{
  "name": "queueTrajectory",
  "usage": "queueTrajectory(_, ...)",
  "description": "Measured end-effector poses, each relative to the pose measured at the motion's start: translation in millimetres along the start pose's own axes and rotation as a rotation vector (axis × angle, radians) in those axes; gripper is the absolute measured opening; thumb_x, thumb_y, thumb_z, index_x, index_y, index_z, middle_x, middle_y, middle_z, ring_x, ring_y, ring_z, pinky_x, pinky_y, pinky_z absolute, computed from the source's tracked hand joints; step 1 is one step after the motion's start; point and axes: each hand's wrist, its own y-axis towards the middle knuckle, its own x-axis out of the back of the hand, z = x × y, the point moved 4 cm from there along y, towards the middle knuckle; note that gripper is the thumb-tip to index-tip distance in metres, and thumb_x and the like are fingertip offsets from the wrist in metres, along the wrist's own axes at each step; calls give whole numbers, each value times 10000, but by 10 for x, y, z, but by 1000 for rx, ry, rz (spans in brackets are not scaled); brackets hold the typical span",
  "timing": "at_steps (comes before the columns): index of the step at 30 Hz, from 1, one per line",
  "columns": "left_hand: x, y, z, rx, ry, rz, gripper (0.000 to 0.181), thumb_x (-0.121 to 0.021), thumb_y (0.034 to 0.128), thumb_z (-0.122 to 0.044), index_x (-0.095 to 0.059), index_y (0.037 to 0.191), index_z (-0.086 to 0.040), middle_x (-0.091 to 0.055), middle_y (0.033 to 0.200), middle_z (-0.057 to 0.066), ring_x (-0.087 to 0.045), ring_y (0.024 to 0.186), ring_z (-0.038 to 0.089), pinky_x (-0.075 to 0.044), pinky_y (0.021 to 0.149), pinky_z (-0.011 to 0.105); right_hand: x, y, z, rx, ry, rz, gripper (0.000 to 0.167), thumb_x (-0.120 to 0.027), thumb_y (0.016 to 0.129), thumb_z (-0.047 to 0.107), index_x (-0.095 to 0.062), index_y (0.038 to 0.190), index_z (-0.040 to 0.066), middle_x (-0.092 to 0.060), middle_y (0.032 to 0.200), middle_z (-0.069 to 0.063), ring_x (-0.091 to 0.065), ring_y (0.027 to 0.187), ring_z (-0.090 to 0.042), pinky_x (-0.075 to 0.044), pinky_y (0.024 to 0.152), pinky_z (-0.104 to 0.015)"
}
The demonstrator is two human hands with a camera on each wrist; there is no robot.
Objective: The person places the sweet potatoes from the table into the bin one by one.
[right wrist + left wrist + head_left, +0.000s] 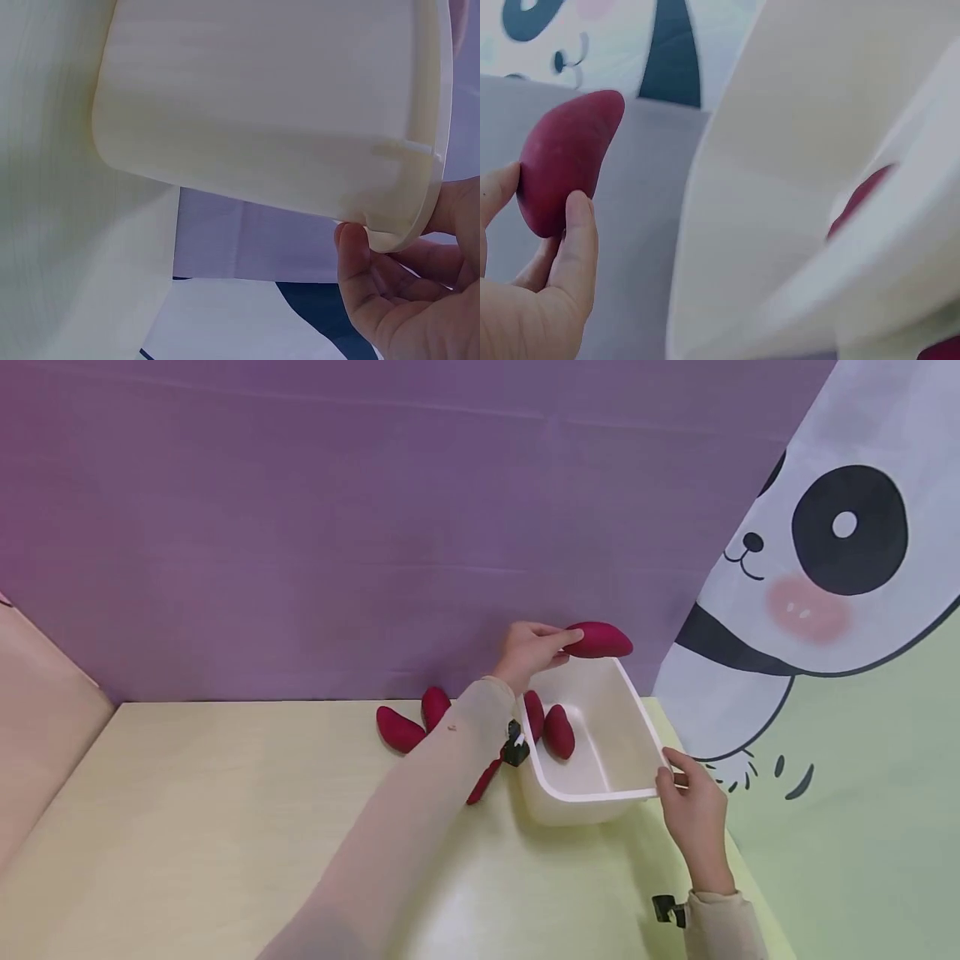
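Observation:
My left hand (pixel 528 656) pinches a dark red sweet potato (pixel 600 640) by one end, above the far rim of a white plastic bin (pixel 577 812). The left wrist view shows thumb and fingertips on either side of that sweet potato (pixel 566 161). Inside the bin, two more lie against its left wall, one a whole sweet potato (pixel 559 732), the other partly cut off by the rim. My right hand (pixel 693 818) grips the bin's near right corner; in the right wrist view, thumb and fingers pinch its rim (pixel 431 202).
Left of the bin, two sweet potatoes (pixel 399 729) lie on the pale table (pixel 225 827), partly behind my left forearm. Another red piece (pixel 483 782) shows beside the sleeve, mostly hidden. A purple backdrop (pixel 337 543) stands behind the table, a panda-print wall (pixel 847 718) at the right.

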Motion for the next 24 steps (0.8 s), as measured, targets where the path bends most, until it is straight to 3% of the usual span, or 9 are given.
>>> queueTrajectory(2,-47,3,70,15,61,-31,291,-876,794,-206,-745,968,-14,-698,929,60,-732,817,225,-591,718,262,-28,-1,18,7,8,5,316,-556,974,48,-639,1258,-63,-661,1160,-262,-707,855,-400,-593,667,-346)
queueTrajectory(6,-56,18,229,59,194,-76,313,-872,799,-258,-747,991,-45,-693,906,26,-736,792,215,-578,713,232,-60,-3,33,13,6,1,312,-566,971,45,-644,1256,-54,-666,1164,-248,-708,842,-385,-597,660,-384)
queueTrajectory(11,-14,95,351,67,268,-98,298,-852,817,-249,-766,1014,-42,-700,899,36,-726,790,247,-574,705,234,-63,5,23,15,-1,-4,313,-567,966,34,-644,1255,-57,-666,1160,-253,-707,831,-391,-598,670,-456)
queueTrajectory(15,-4,147,368,86,304,-95,287,-848,819,-255,-758,983,-37,-693,907,36,-728,828,275,-572,688,230,-44,9,7,1,-16,-5,315,-563,971,46,-643,1260,-51,-668,1156,-245,-709,824,-386,-590,650,-406)
queueTrajectory(21,-87,139,309,118,304,-85,330,-856,807,-250,-709,995,-22,-671,946,48,-729,824,246,-580,721,255,-20,8,-7,-5,-5,-8,317,-565,970,43,-641,1262,-55,-664,1167,-250,-704,840,-395,-592,657,-425)
queueTrajectory(24,-146,129,295,120,336,-78,365,-856,804,-269,-694,1016,-21,-663,959,56,-725,811,236,-569,720,254,-9,3,-15,-11,-3,-10,315,-571,971,46,-645,1262,-50,-664,1178,-245,-703,851,-389,-581,643,-342)
